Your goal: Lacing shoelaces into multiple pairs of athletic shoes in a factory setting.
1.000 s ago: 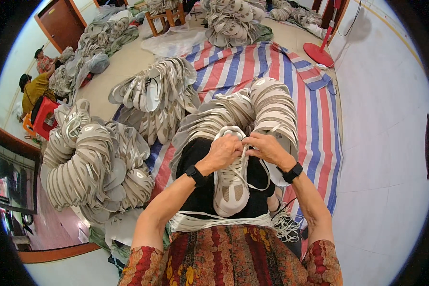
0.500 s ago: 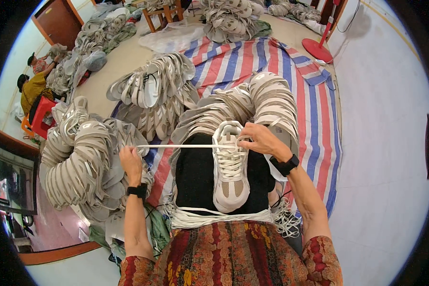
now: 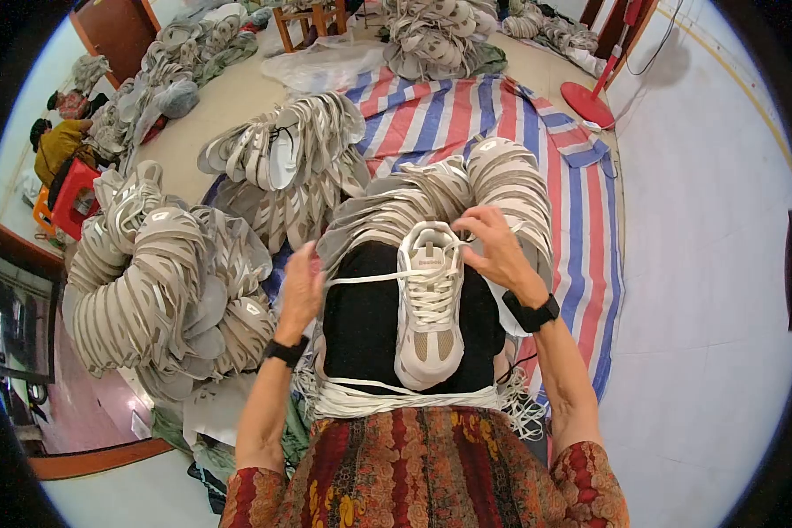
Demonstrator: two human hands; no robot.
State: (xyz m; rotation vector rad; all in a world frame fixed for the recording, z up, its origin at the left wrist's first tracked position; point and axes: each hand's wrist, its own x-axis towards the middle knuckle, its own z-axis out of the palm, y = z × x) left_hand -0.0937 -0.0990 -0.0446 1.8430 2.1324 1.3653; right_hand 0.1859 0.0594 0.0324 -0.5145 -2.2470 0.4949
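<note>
Black cloth (image 3: 359,321), shoe (image 3: 429,308) beside right hand (image 3: 500,253)

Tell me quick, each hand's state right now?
Left hand: at the white lace; blurred, grip can't be told.
Right hand: open, beside the shoe.

The short-sleeved top (image 3: 418,466) carries lengthwise bands of dark red, brown and black, dotted with yellow-orange motifs. Its sleeves (image 3: 592,480) repeat the pattern. Each wrist wears a black band (image 3: 531,312). White cords (image 3: 361,401) cross the near edge of a black lap covering (image 3: 361,326), perhaps an apron.
</note>
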